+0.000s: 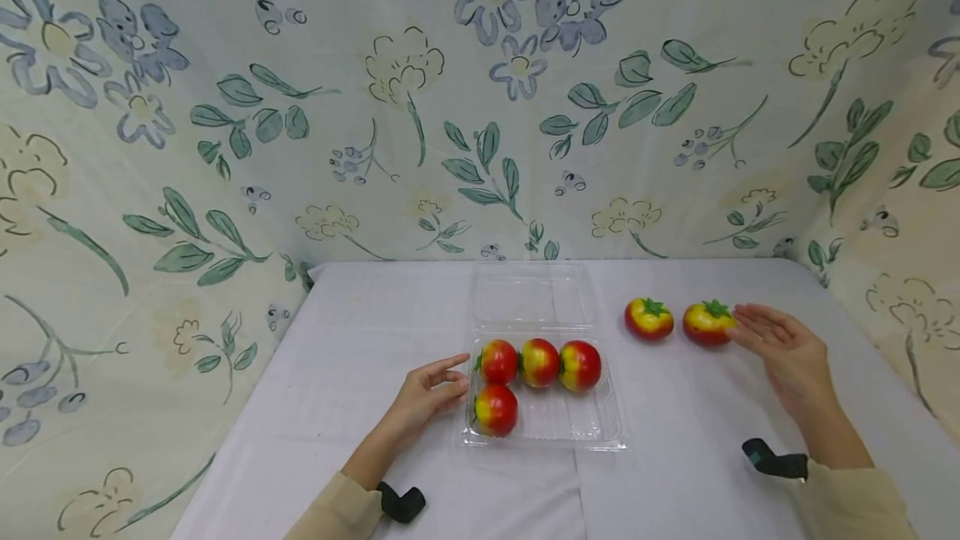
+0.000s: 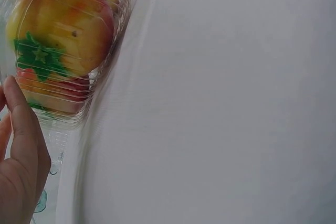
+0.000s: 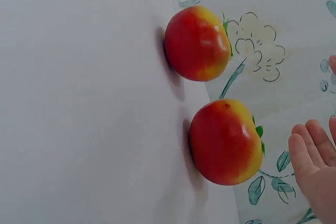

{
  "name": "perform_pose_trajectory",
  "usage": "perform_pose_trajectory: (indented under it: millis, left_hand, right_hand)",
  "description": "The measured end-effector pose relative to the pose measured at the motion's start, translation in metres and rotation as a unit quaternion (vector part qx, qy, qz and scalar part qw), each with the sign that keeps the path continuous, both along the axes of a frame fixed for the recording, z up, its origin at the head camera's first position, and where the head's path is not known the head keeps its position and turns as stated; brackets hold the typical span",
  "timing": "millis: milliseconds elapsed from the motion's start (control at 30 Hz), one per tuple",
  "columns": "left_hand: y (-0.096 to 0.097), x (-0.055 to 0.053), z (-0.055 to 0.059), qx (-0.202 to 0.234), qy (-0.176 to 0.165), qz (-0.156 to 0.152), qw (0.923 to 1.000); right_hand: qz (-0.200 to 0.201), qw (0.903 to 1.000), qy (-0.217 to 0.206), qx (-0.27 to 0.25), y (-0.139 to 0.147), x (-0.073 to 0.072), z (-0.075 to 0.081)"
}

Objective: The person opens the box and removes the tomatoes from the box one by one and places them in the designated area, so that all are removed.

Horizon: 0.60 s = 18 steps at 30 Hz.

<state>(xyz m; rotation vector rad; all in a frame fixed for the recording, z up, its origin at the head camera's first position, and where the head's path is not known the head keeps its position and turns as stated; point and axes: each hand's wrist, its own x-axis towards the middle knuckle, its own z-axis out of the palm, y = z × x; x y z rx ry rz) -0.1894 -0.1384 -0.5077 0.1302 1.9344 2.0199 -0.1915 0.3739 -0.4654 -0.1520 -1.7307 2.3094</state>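
A clear plastic clamshell box (image 1: 551, 423) lies with its lid (image 1: 532, 294) folded back. In it sit several red-and-yellow tomatoes (image 1: 498, 409) with green leafy caps, three in the far row and one at the near left. My left hand (image 1: 423, 398) rests its fingertips at the box's left rim, fingers loosely extended. Two more tomatoes lie on the cloth right of the box: one nearer it (image 1: 648, 320) and one farther right (image 1: 708, 324). Just right of the latter hovers my right hand (image 1: 787, 352), fingers straight and holding nothing; the right wrist view shows a gap between them.
A white cloth (image 1: 360, 315) covers the table. Behind it and at both sides hangs a floral curtain (image 1: 480, 107). Black straps (image 1: 776, 461) are on both wrists.
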Motion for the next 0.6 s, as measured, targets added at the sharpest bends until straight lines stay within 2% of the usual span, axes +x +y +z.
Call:
perform_pose_trajectory:
  millis: [467,600]
  left_hand:
    - [-0.001,0.0,-0.001,-0.002,-0.003,0.0,1.0]
    - [-0.001,0.0,-0.001,-0.002,-0.002,0.001,1.0]
  right_hand:
    - [0.035,0.9972,0.02,0.062,-0.035,0.014,0.015]
    - [0.05,0.9961,0.035,0.063,-0.042,0.017,0.016]
